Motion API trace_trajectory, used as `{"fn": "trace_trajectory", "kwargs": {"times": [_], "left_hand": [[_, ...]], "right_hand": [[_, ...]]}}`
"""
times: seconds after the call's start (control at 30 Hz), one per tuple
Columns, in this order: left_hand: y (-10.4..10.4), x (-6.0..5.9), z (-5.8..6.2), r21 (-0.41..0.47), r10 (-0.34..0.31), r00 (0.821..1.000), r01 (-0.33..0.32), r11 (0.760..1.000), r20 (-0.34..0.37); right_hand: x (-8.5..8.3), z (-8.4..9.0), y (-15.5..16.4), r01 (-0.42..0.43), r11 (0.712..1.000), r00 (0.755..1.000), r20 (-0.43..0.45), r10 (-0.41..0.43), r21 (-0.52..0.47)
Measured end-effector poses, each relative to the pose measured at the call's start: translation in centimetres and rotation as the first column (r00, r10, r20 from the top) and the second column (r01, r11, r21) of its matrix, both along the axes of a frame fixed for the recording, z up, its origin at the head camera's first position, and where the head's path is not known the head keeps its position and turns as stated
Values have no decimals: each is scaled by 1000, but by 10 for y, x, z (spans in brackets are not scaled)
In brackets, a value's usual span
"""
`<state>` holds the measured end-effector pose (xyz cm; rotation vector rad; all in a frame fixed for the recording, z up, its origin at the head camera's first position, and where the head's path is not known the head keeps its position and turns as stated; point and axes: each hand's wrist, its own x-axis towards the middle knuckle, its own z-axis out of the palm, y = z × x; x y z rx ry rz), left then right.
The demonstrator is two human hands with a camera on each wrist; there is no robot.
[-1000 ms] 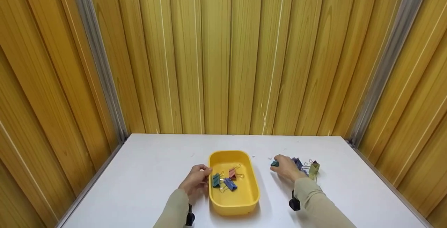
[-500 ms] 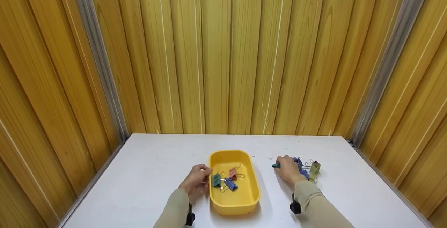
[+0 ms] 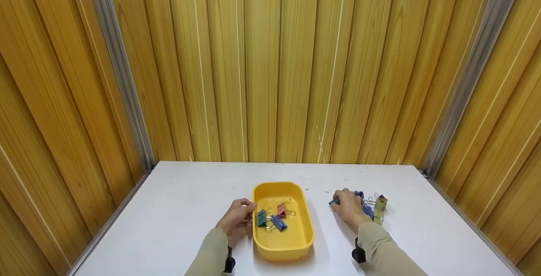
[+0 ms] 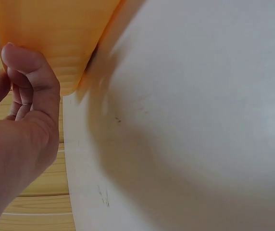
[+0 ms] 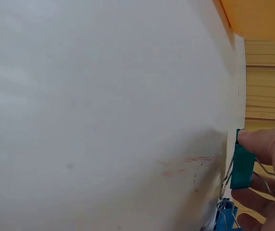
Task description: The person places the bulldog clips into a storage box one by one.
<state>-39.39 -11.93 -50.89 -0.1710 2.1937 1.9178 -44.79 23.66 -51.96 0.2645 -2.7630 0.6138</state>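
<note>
A small teal metal binder clip [image 5: 243,167] with wire handles sits pinched in the right hand [image 3: 349,206], on the white table [image 3: 181,200] right of the yellow plastic tray [image 3: 296,242]; light, stiff and springy, it seems best held by its flat sides. The left hand [image 3: 236,221] curls against the tray's left wall.

Yellow tray [image 3: 304,233], teal binder clip [image 5: 243,166], white table [image 3: 169,217].

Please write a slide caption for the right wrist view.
Right hand pinches a teal binder clip on the white table.
</note>
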Motion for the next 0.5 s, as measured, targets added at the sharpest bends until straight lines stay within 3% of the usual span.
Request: {"fn": "trace_trajectory", "kwargs": {"times": [0.2,0.5], "left_hand": [[-1,0,0,15,-1,1000,1,1000,3],[-1,0,0,14,-3,1000,3,1000,8]], "right_hand": [[3,8,0,11,999,1000,10,-10,-45],[11,22,-2,-48,996,996,-75,43,-77]]}}
